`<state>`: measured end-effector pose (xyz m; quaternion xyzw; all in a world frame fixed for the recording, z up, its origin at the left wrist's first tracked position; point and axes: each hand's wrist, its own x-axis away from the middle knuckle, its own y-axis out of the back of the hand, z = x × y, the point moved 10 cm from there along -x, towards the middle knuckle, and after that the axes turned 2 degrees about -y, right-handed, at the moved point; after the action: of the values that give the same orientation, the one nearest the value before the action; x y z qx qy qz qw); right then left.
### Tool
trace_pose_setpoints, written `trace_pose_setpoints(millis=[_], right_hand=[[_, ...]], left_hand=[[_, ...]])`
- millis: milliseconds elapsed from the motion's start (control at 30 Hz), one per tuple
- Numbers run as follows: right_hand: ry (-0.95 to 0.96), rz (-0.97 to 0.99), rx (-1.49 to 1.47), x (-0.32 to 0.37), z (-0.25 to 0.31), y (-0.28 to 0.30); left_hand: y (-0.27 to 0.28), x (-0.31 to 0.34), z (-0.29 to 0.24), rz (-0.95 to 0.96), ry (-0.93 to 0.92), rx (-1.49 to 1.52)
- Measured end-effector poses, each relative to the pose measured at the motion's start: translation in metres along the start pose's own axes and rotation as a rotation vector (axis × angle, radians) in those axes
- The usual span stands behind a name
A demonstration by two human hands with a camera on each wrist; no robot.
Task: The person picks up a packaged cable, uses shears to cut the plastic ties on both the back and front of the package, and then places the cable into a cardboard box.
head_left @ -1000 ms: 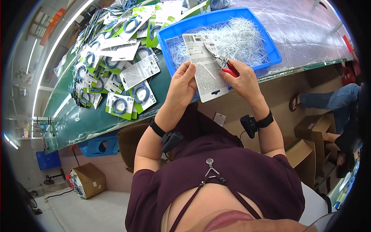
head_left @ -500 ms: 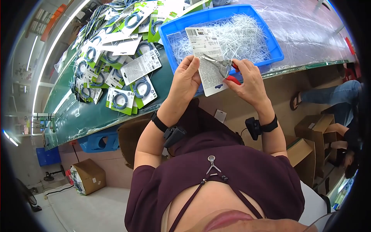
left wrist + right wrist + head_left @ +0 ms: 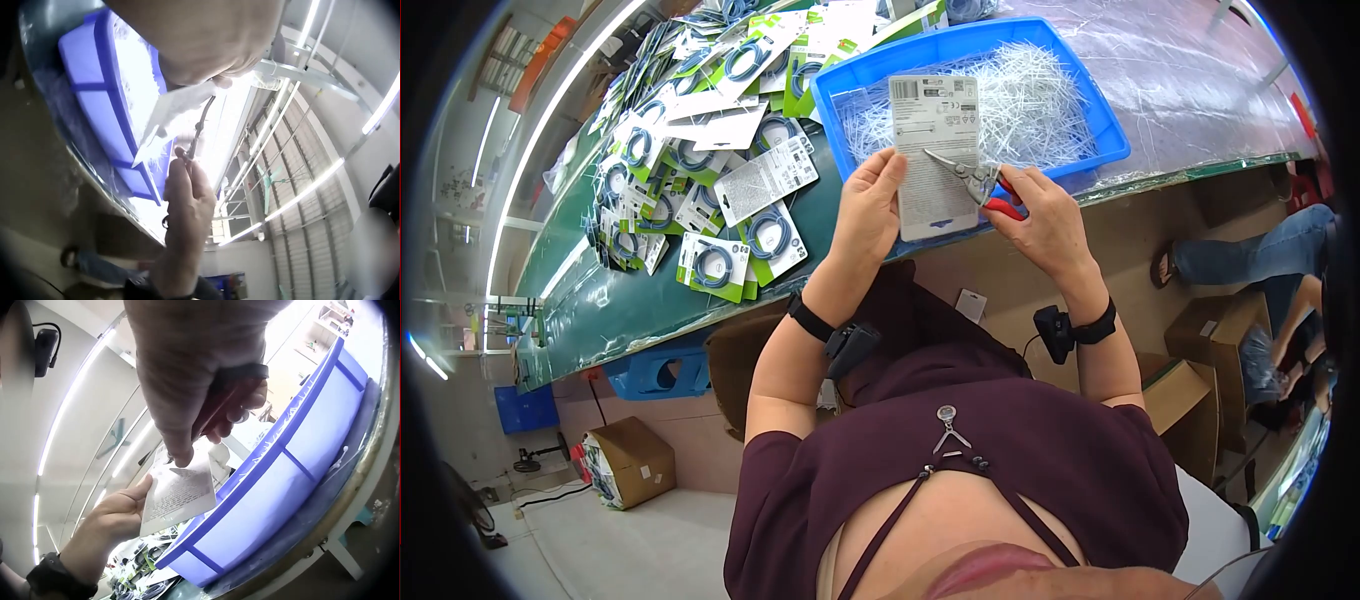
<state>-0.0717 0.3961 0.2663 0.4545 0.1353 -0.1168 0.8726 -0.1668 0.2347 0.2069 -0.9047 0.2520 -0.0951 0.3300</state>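
Observation:
In the head view, my left hand point(image 3: 868, 210) pinches a white printed package card point(image 3: 922, 205) by its left edge, thumb on the near face. The card's back, with fine text and a barcode, faces me, and a hang slot shows at its bottom end. My right hand point(image 3: 1048, 215) grips cutting pliers point(image 3: 972, 180) with red handles. Their metal jaws stand parted, tips pointing left across the middle of the card. From the right wrist, the card point(image 3: 178, 503) appears below the right hand's fingers. The left wrist view has the pliers point(image 3: 200, 125) close beside the card.
Behind the card stands a blue bin point(image 3: 1115, 150) holding many thin white plastic strips point(image 3: 1040, 100). To the left, a heap of carded cables point(image 3: 710, 265) covers the green tabletop point(image 3: 615, 330). Cardboard boxes point(image 3: 1180, 400) and another person's leg point(image 3: 1240, 255) are at the right.
A white strip lying over the card a second ago no longer shows there. The card tilted and has straightened upright, while the pliers moved slightly down and right.

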Motion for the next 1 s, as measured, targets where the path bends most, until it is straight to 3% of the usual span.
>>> trace_pose_setpoints(millis=[100, 233, 333, 433, 533, 633, 733, 900, 1000], right_hand=[[-0.007, -0.064, -0.103, 0.004, 0.002, 0.019], [0.036, -0.182, -0.331, 0.005, 0.002, 0.043], [0.054, -0.192, -0.376, 0.003, 0.017, 0.042], [0.033, -0.123, -0.266, 0.0, 0.033, 0.031], [0.14, -0.211, -0.006, -0.003, 0.055, 0.033], [0.179, -0.234, 0.045, -0.007, 0.065, 0.037], [0.198, -0.239, 0.062, -0.01, 0.07, 0.037], [0.175, -0.199, 0.019, -0.014, 0.069, 0.032], [0.161, -0.182, -0.004, -0.014, 0.067, 0.03]], left_hand=[[0.01, -0.007, -0.013, -0.031, -0.093, -0.136], [0.035, -0.012, -0.032, -0.212, -0.208, -0.022], [-0.028, -0.005, -0.018, 0.627, -0.029, 0.542], [-0.043, -0.001, -0.004, 0.63, 0.042, 0.563], [-0.053, 0.001, 0.005, 0.656, 0.095, 0.565], [-0.059, 0.003, 0.006, 0.708, 0.121, 0.534], [-0.05, 0.003, 0.015, 0.57, 0.149, 0.433], [-0.039, -0.003, 0.022, 0.427, 0.139, 0.32], [-0.026, -0.012, 0.02, 0.455, -0.012, 0.135]])
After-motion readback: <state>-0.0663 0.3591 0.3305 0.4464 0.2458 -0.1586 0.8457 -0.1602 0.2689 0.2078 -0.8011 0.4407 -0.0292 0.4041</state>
